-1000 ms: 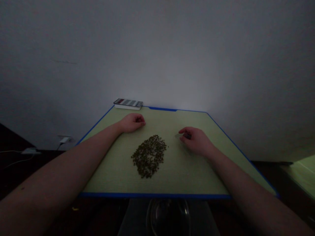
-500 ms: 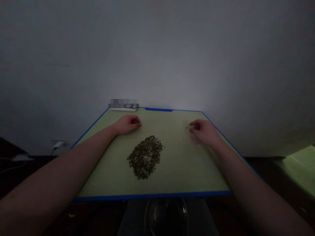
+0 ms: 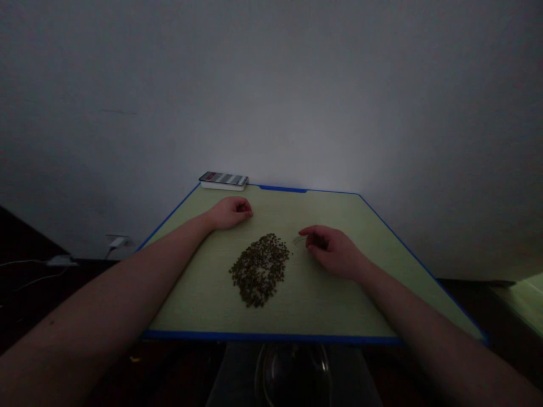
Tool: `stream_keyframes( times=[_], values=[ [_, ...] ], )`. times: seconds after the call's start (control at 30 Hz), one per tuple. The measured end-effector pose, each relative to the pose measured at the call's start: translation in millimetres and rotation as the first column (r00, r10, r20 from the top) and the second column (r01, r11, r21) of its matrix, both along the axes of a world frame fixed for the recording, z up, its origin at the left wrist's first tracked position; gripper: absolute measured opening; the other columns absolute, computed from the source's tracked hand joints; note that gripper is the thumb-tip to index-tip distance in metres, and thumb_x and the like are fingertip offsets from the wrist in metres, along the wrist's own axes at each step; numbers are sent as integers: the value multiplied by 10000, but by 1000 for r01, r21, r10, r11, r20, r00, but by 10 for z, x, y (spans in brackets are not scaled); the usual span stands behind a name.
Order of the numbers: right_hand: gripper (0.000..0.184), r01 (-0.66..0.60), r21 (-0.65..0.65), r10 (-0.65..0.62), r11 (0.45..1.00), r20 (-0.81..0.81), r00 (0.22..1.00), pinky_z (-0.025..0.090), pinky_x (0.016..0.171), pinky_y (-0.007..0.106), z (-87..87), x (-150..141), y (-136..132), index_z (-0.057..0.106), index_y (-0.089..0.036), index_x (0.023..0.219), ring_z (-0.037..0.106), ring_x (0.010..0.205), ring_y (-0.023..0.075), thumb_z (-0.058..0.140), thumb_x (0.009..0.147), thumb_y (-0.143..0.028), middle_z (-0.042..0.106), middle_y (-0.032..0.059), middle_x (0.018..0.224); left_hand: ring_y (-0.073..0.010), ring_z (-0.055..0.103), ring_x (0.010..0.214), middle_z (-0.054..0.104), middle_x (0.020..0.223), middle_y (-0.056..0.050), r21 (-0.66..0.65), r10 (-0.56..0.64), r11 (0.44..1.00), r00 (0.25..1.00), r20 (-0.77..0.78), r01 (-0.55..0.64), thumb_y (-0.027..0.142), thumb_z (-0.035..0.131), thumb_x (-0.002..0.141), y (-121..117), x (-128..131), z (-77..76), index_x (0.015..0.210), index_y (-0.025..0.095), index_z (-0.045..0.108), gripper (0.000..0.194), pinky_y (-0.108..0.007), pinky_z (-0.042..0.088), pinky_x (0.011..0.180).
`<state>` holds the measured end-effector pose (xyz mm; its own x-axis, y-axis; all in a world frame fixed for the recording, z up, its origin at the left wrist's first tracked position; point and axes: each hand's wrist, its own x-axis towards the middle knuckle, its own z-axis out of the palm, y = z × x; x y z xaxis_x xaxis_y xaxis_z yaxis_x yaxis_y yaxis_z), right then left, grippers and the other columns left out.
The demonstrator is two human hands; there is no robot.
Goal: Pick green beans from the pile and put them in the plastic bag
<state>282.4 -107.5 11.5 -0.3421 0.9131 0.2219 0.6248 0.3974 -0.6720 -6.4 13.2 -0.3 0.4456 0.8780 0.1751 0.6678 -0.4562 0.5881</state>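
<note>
A pile of small dark brown, seed-like grains [image 3: 259, 270] lies spread on the pale yellow-green table [image 3: 335, 305]. My left hand [image 3: 233, 212] rests on the tabletop behind and left of the pile, with its fingers loosely curled and nothing visible in them. My right hand [image 3: 328, 246] is just right of the pile, its thumb and fingers closed around a thin, pale, slender object [image 3: 299, 240]. The tip of that object points toward the grains, close to a stray grain at the edge. Its exact kind is too blurred to make out.
A phone [image 3: 224, 178] lies on a white box [image 3: 220, 185] at the far left corner, by the wall. Blue edging [image 3: 271, 337] runs round the table. Below the front edge is a round, shiny dark bowl-like thing [image 3: 292, 373]. Plugs and cables [image 3: 61, 260] are at left.
My right hand has moved left and nearer, bringing the slender object beside the grains. My left hand stays in place on the table. The view has shifted slightly.
</note>
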Motion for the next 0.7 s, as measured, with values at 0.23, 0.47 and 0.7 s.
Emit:
stream_keyframes(
  times=[0.23,0.47,0.7],
  values=[
    [360,39,69,-52,997,201,978,386,589,249,-14,-70,-15,649,-158,1045,510,593,121,465,737,-122,600,9,682,-116,482,591,547,617,9,-9,-1,1000,1000,9,1,388,555,710,5,0,-8,761,158,596,238,-237,385,566],
    [369,-20,19,16,1000,213,977,370,567,239,-13,-52,-23,650,-170,1030,493,573,112,475,711,-111,576,-9,658,-114,475,591,541,621,10,5,-8,1000,1000,1,8,385,557,715,-7,-1,6,762,157,595,236,-239,380,567],
    [345,-39,-27,44,999,197,979,373,559,233,-4,-44,-48,655,-174,993,491,574,110,489,698,-106,574,-12,656,-120,483,602,547,627,8,6,-8,1000,1000,7,8,389,556,717,3,-9,-8,758,162,594,234,-245,382,576]
  ],
)
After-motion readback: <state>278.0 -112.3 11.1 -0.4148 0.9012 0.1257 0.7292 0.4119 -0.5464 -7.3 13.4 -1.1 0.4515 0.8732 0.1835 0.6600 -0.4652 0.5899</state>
